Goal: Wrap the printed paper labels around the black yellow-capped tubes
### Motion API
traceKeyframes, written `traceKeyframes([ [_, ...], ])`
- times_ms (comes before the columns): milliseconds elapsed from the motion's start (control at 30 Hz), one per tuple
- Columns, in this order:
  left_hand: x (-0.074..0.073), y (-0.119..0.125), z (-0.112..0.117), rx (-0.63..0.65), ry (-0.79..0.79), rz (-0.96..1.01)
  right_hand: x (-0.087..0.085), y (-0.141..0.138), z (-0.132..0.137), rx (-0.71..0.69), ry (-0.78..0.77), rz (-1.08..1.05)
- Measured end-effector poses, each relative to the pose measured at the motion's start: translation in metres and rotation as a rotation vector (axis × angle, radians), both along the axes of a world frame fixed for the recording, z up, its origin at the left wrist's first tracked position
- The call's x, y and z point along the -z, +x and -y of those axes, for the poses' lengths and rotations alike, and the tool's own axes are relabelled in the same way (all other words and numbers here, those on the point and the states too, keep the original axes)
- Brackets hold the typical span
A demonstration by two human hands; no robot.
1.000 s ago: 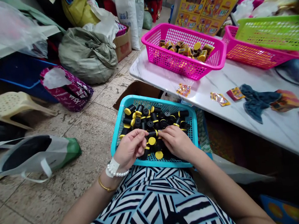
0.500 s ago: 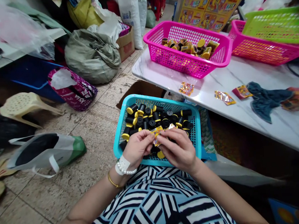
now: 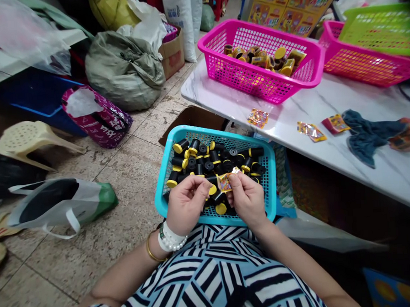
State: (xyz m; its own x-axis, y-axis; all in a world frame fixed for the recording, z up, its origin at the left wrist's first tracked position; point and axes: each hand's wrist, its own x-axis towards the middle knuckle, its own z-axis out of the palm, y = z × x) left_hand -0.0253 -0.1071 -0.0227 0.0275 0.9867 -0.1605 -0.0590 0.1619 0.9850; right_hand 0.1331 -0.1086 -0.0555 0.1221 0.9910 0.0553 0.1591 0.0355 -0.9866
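My right hand point(image 3: 247, 199) pinches a shiny yellow-orange printed wrapper point(image 3: 224, 182) between thumb and fingers. To its left, my left hand point(image 3: 188, 202) is closed, thumb and fingertips pressed together; what they hold, if anything, is too small to make out. The wrapper's left edge sits a little apart from those fingertips. Both hands are over a turquoise plastic basket point(image 3: 271, 182) on my lap. Inside it lie several black cylinders with yellow caps point(image 3: 181, 146), jumbled on their sides and ends.
On the marble-patterned table point(image 3: 219, 98), a pink basket point(image 3: 263, 88) holds yellow-wrapped cylinders point(image 3: 260, 59). Printed packets point(image 3: 258, 118) and a dark blue cloth point(image 3: 364, 136) lie nearer its edge. A cream stool point(image 3: 25, 137), a white-green bag point(image 3: 91, 205) and a grey sack point(image 3: 125, 70) stand at left.
My hands have drawn apart. The left fingers have come off the wrapper, which stays in my right hand. The view has shifted slightly.
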Motion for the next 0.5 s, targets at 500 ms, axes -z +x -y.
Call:
traceKeyframes([
  [500, 0.014, -0.006, 0.003, -0.05, -0.039, 0.058, 0.004, -0.008, 0.005, -0.013, 0.173, 0.246],
])
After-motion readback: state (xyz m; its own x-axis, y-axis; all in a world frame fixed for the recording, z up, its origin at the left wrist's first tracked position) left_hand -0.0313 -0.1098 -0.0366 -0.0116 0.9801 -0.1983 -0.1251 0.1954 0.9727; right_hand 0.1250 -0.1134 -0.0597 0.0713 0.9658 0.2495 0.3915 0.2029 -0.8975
